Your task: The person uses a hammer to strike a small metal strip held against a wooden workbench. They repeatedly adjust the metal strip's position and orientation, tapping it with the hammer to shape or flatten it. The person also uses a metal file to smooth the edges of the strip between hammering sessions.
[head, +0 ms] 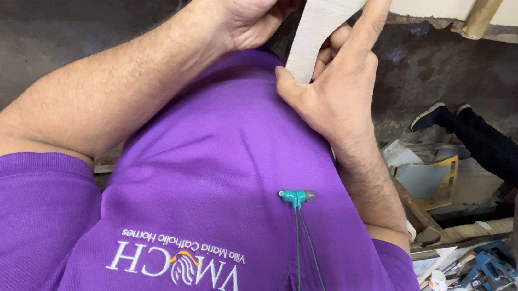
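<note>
1. Strip [322, 25], pale and flat with a wide curved top, stands upright at the top middle, just above the purple shirt [218, 179], pinched between both hands so it cannot tip.
2. On the left of it, one hand [247, 8] curls its fingers shut on the strip's upper edge.
3. On the right, the other hand [340, 90] presses its thumb to the bottom corner; one finger lies flat up the side to steady it.
4. Teal earphones [295, 196] hang on the shirt.
5. Far right, a bench [485, 227] full of scraps leaves little room; the dark wall [42, 30] side is open.
</note>
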